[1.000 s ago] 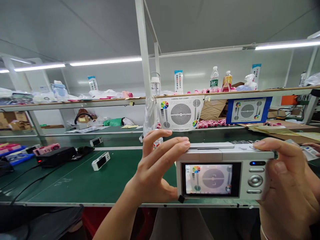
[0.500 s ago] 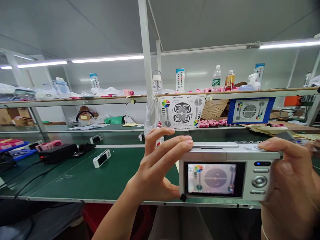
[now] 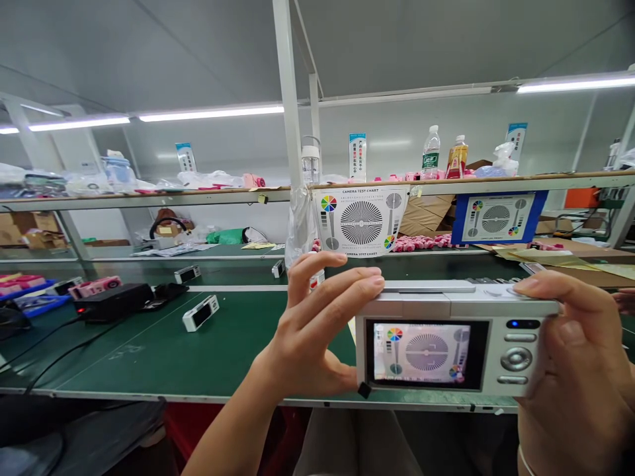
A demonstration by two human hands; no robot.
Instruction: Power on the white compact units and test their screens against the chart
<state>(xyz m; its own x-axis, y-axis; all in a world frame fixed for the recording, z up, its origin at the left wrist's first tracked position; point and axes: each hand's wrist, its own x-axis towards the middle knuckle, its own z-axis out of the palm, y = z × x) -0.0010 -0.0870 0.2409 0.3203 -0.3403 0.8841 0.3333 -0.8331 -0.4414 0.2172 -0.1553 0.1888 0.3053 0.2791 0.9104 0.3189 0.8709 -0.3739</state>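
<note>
Both my hands hold a silver compact digital camera (image 3: 454, 337) level in front of me, with its rear screen facing me. My left hand (image 3: 317, 327) grips the camera's left end, fingers along the top edge and thumb below. My right hand (image 3: 570, 363) wraps the right end, with the index finger resting on the top plate. The camera's screen (image 3: 426, 354) shows a sharp view of the camera test chart (image 3: 361, 220), which hangs from the shelf edge ahead. The camera's front is hidden from me.
A green workbench (image 3: 124, 357) runs ahead, holding a similar white camera (image 3: 200, 313), a black box (image 3: 113, 302) and cables. A blue-framed chart (image 3: 496, 218) hangs to the right. Bottles and pink parts stand on a shelf (image 3: 149, 197). Another person's fingers (image 3: 624, 301) show at the right edge.
The chart on the camera's screen has gone from blurred to sharp. The camera has shifted slightly right and up in my view, and my grip looks unchanged.
</note>
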